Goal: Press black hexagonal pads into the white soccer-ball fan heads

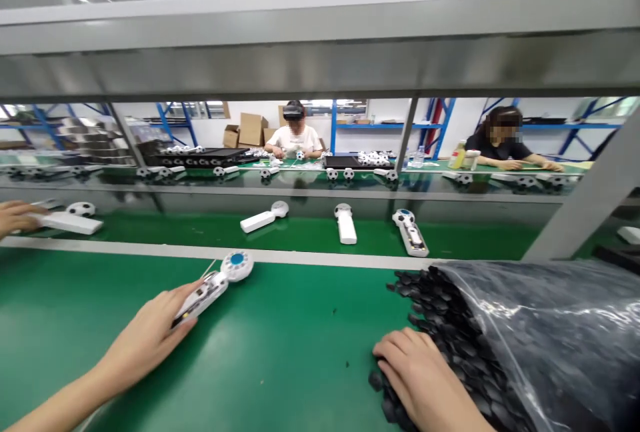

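My left hand is closed around the handle of a white handheld device. It has a round head with a blue disc in its middle, and the handle's open side shows parts inside. At the lower right, my right hand lies on a pile of small black pieces spilling out of a clear plastic bag. Its fingers are bent and pressed together; whatever is under the fingertips is hidden.
Beyond a pale rail runs a green belt carrying several white devices with football-patterned heads. Another person's hand touches one at far left. A metal beam crosses above. Two people sit across, near black trays.
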A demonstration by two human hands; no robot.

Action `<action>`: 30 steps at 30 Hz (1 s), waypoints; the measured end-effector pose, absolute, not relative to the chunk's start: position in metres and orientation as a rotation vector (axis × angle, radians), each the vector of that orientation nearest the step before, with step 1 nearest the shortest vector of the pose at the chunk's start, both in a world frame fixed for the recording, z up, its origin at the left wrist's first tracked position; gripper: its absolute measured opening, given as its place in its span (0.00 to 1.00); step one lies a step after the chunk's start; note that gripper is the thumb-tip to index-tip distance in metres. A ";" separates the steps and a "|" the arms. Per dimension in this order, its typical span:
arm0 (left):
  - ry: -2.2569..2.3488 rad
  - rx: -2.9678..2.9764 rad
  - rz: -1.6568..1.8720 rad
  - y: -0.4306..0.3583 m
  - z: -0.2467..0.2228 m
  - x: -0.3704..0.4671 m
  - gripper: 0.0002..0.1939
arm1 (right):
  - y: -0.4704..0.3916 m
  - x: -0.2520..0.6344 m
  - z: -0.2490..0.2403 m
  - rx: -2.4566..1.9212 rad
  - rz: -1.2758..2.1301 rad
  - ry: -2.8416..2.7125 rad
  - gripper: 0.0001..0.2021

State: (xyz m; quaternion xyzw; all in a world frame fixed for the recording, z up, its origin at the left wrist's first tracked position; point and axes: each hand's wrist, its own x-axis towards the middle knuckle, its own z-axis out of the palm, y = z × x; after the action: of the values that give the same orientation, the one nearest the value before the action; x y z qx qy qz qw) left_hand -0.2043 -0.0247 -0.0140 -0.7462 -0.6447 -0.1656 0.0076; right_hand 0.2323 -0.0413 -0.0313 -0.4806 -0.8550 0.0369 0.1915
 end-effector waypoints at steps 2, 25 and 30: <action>-2.120 -2.279 -0.437 -0.041 -0.019 -0.236 0.29 | -0.041 0.231 -0.032 -1.318 0.150 -2.425 0.09; -2.315 -2.063 -0.256 0.231 -0.004 -0.080 0.34 | -0.029 0.229 -0.052 -1.266 -0.173 -2.336 0.07; -2.300 -2.156 -0.174 0.224 0.001 -0.072 0.29 | -0.039 0.226 -0.034 -1.467 0.015 -2.306 0.11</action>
State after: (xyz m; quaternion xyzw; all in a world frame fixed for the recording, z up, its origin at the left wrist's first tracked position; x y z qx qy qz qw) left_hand -0.0721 0.2244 0.0005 -0.6829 -0.7284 -0.0551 -0.0076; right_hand 0.2262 -0.0386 -0.0335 -0.5256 -0.8263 0.0053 0.2026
